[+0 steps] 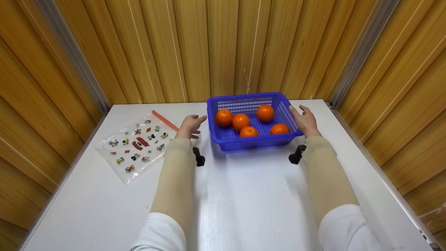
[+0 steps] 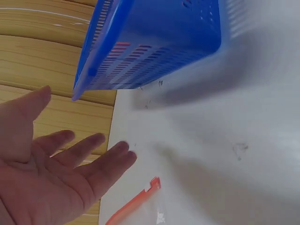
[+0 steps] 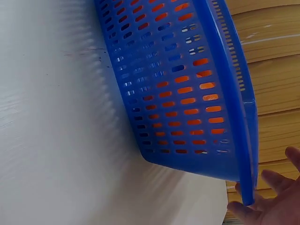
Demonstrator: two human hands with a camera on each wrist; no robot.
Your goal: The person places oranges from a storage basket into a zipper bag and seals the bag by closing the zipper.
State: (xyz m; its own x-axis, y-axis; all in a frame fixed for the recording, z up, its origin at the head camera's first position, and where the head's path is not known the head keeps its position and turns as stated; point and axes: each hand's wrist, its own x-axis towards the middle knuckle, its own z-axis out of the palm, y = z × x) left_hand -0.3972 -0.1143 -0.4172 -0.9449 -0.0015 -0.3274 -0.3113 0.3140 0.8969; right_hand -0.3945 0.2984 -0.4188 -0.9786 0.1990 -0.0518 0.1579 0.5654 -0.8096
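Note:
A blue plastic basket (image 1: 256,143) with slotted walls stands on the white table, holding several oranges (image 1: 240,122). To its left, my left hand (image 1: 191,126) has its fingers spread. The left wrist view shows a gap between that hand (image 2: 70,173) and the basket wall (image 2: 164,42). At the opposite end, my right hand (image 1: 306,122) is beside the rim, thumb near the edge. In the right wrist view, loosely extended fingers (image 3: 276,180) are at the basket's corner, partly behind the rim (image 3: 241,140); whether they touch it is unclear.
A clear zip bag (image 1: 139,148) with cartoon prints and an orange-red closure (image 1: 164,120) lies flat at the left, partly behind my left forearm. Wood-look panels (image 1: 195,52) enclose the table (image 1: 251,202) at the back and sides.

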